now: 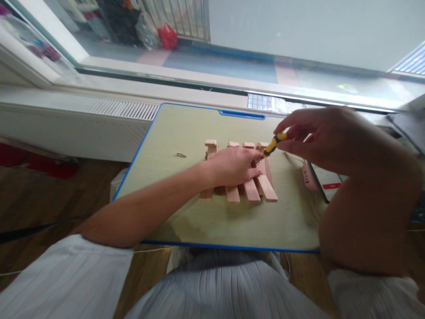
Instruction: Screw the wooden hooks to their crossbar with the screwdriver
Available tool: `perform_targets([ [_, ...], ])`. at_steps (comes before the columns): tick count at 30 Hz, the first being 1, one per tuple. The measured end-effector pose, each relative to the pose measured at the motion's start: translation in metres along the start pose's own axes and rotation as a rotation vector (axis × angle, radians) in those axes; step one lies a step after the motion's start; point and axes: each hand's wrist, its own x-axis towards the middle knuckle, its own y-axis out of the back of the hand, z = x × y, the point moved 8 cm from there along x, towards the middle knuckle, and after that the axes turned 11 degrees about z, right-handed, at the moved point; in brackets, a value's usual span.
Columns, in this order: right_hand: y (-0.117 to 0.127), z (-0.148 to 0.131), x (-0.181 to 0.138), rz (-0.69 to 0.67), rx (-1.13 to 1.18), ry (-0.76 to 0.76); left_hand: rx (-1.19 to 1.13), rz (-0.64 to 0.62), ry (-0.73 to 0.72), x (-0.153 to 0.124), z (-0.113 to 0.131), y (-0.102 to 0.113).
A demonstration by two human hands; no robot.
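A small desk [186, 133] with a pale top and blue edging stands against a low radiator grille [113, 107] under a wide window [299, 31]; dark wooden floor [49, 195] shows to the side.

On the desk lies a wooden slat frame [265, 184], its slats running out from under the left hand [232, 166], which rests palm down on it with fingers loosely spread, not clasping anything. The right hand [318, 135] hovers just beyond those fingers, its thumb and fingertips pinched on the top of a yellow-and-black screwdriver [272, 145]. The tool slants down to the left fingertips, and its tip seems to meet the frame there, though the blur hides the contact.

A loose screw [181, 154] lies well apart on the far side of the left hand. A pink power strip [308, 177] and a tablet [327, 181] sit below the right hand's fingers
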Motion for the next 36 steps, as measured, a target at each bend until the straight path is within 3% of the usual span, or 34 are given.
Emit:
perform_targets([
  [7,-0.0024,0.0040,0.0081,0.062,-0.154,-0.101,0.009,0.001,0.019,0.0001,-0.0002,0.0002],
  [19,-0.0044,0.0045,0.0041,0.023,-0.089,-0.099,-0.007,-0.005,0.024,0.0000,-0.0001,0.0000],
  [28,-0.0004,0.0069,0.0009,-0.010,0.024,-0.063,-0.036,0.011,0.010,-0.0005,-0.0005,0.0007],
  [36,0.0000,0.0020,0.0003,0.013,-0.015,0.020,-0.007,0.012,-0.006,0.0000,-0.0009,-0.0001],
])
